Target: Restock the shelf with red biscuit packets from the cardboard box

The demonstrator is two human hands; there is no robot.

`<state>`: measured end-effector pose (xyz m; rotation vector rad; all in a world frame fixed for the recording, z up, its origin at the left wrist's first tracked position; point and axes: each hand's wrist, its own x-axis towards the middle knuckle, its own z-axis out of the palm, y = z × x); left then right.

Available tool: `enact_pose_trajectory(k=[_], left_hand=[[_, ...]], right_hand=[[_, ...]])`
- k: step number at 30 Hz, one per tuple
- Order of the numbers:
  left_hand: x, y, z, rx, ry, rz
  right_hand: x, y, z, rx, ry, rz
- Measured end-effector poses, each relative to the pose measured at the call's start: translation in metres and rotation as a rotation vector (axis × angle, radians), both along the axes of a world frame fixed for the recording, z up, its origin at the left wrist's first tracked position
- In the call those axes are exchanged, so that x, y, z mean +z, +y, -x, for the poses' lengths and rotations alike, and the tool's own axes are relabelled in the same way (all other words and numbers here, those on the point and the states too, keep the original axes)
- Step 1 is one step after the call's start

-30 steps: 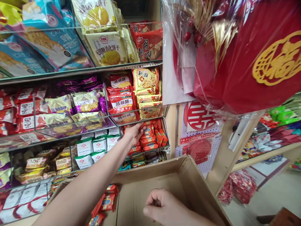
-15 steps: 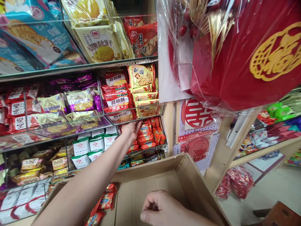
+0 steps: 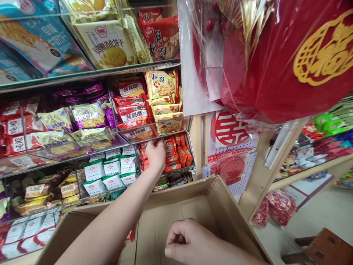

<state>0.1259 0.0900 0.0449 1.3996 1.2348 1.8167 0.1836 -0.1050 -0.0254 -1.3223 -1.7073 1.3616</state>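
My left hand (image 3: 156, 156) reaches into the right end of a lower shelf bin. Its fingers are bent down among small red snack packets (image 3: 172, 156), and its back hides whatever lies under the fingertips. Below, my right hand (image 3: 190, 239) hovers over an open cardboard box (image 3: 176, 217), curled into a loose fist with nothing visible in it. More red packets (image 3: 130, 235) lie inside the box on the left, mostly covered by my left forearm.
Green-and-white packets (image 3: 111, 167) fill the bin left of my hand. Glass-fronted shelves above hold red walnut biscuits (image 3: 135, 114) and yellow ones (image 3: 162, 88). A red bag with a gold emblem (image 3: 275, 62) hangs at upper right. A wooden stool (image 3: 329, 246) stands on the floor.
My left hand has drawn back slightly and its fingers have curled, with the forearm now covering more of the packets in the box. The view has shifted slightly. My right hand stays curled.
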Motion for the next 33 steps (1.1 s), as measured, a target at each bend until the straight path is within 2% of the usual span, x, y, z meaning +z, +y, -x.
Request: enact_pose_trajectory(k=[3,6,14,18,21,23,29,33], left_hand=[[-0.001,-0.014,0.006,0.054,0.353,0.022],[0.0,-0.023,0.009,0.126,0.625,0.037],[-0.001,-0.01,0.005,0.313,1.152,0.09],[-0.008,-0.017,0.006,0.322,1.236,0.031],[-0.015,-0.024,0.011,0.254,1.335,-0.107],[-0.017,-0.023,0.014,0.215,1.381,-0.143],[-0.004,-0.006,0.023,0.177,1.389,-0.041],[-0.001,-0.008,0.023,0.172,1.376,-0.027]], right_hand=[[-0.002,-0.001,-0.002,0.031,-0.007,-0.013],[-0.006,-0.001,-0.004,0.054,-0.025,-0.021],[-0.011,-0.003,-0.008,0.133,-0.09,-0.092],[-0.014,-0.003,-0.01,0.159,-0.099,-0.121],[-0.015,-0.003,-0.012,0.177,-0.105,-0.146],[-0.015,-0.004,-0.013,0.183,-0.111,-0.163],[-0.014,-0.005,-0.014,0.201,-0.135,-0.141],[-0.014,-0.006,-0.015,0.236,-0.154,-0.161]])
